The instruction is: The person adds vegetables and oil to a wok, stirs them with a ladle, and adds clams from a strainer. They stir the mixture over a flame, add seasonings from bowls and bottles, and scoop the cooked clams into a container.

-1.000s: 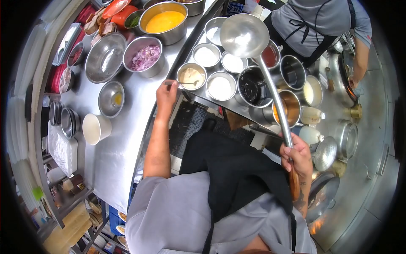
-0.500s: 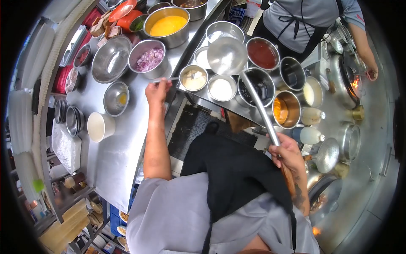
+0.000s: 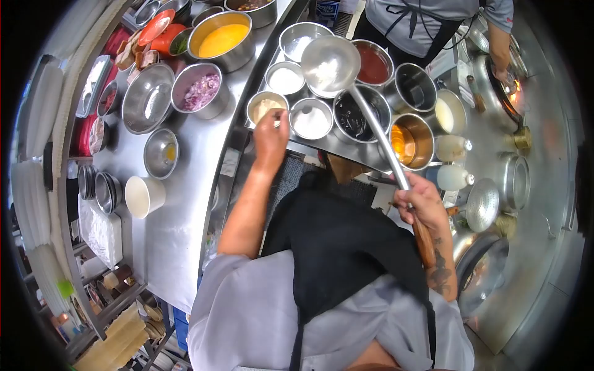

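"Two hands busy, then. Where was your left hand [image 3: 270,137]?"

"Out over the seasoning tray [image 3: 334,147], at the near rim of the little bowl of beige paste [image 3: 263,102]. My fingers [image 3: 274,119] were curled down toward it. The back of the hand hid whether they pinched anything, so I cannot tell."

"And the right hand [image 3: 424,204]?"

"Closed tight round the ladle [image 3: 330,62], gripping the steel shaft just above its wooden handle. The shaft ran up and away from me. The ladle's cup hung above the tray, between the bowl of white powder [image 3: 286,78] and the red sauce [image 3: 375,65], with something pale inside it."

"What else stood close?"

"Just right of the paste was a second white bowlful [image 3: 311,119], then the dark sauce [image 3: 354,119], then an orange liquid [image 3: 411,142] beside the shaft. On the bench [image 3: 182,213] to my left sat chopped red onion [image 3: 199,91], a big yellow bowlful [image 3: 221,38] and a white cup [image 3: 144,196]. A co-worker [image 3: 433,18] in a grey shirt and dark apron stood on the far side, one hand [image 3: 500,71] at a wok [image 3: 495,93]."
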### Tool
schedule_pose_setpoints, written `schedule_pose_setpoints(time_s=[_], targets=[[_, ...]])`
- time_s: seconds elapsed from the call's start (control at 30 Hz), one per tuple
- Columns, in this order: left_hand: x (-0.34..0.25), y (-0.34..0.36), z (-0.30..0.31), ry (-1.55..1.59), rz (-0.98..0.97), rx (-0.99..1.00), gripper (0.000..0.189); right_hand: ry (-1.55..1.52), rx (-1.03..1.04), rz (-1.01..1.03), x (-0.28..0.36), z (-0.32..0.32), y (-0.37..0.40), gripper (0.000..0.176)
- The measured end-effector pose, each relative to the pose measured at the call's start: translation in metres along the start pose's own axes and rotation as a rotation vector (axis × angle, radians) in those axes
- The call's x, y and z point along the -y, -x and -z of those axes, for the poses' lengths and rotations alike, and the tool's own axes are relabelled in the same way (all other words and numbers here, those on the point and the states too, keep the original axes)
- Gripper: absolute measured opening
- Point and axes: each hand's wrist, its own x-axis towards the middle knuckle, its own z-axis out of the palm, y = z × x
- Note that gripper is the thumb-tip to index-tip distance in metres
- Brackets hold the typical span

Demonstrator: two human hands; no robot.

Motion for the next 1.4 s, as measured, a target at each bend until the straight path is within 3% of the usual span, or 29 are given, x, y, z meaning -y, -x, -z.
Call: schedule_pose_setpoints(time_s=[0.23,0.33,0.83,1.0,1.13,1.23,1.4], targets=[[0.019,0.009,-0.05,-0.019,-0.126,0.154,0.012,-0.005,-0.059,0.036,0.002,0.016,0.017,0.043],[0.016,0.012,-0.051,0.023,-0.086,0.156,0.007,-0.038,-0.057,0.047,-0.002,0.023,0.022,0.042],[0.053,0.024,-0.045,0.114,0.212,0.115,0.013,-0.187,-0.031,0.061,-0.009,0.042,0.033,0.042],[0.069,0.03,-0.04,0.345,0.451,0.07,0.016,-0.229,0.025,0.064,-0.013,0.049,0.038,0.043],[0.058,0.024,-0.025,0.425,0.654,0.005,0.017,-0.264,0.056,0.072,-0.022,0.057,0.043,0.042],[0.056,0.015,-0.015,0.447,0.592,0.01,0.02,-0.231,0.034,0.055,-0.029,0.061,0.046,0.041],[-0.016,-0.02,0.004,0.462,0.519,-0.028,0.017,-0.133,0.03,0.002,-0.043,0.063,0.045,0.039]])
